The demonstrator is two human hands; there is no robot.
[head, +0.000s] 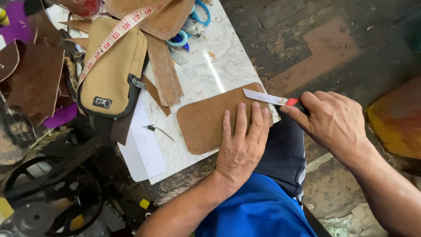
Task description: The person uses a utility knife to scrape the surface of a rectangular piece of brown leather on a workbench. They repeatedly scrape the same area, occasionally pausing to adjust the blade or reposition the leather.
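From the head view, two hands work at one white marbled worktop (206,70). The left hand (240,145) lies flat, fingers spread, pressing down on one rounded tan leather piece (201,120) that rests at the worktop's near edge; its grip is released, palm down, nothing clasped. The right hand (335,120) is clenched around the red-and-black handle of one utility knife (272,99), whose bare steel blade lies across the top right corner of the leather piece, just beside the left fingertips.

Further up the worktop lies one tan zip pouch (112,70) with dark trim, closed, so its contents cannot be seen. One measuring tape (116,35), cream with red markings, runs diagonally over it. Several loose brown leather strips (164,70) lie between the pouch and the tan piece, and a larger brown hide (162,15) sits above them, partly covering a pair of blue-handled scissors (197,19). One white sheet (142,149) hangs over the worktop's left side, beneath the pouch. Darker leather scraps (35,79) and a purple piece (59,116) pile at the far left. Below them stands a black wheel (52,197) of a machine. The person's blue garment (258,210) fills the bottom centre.
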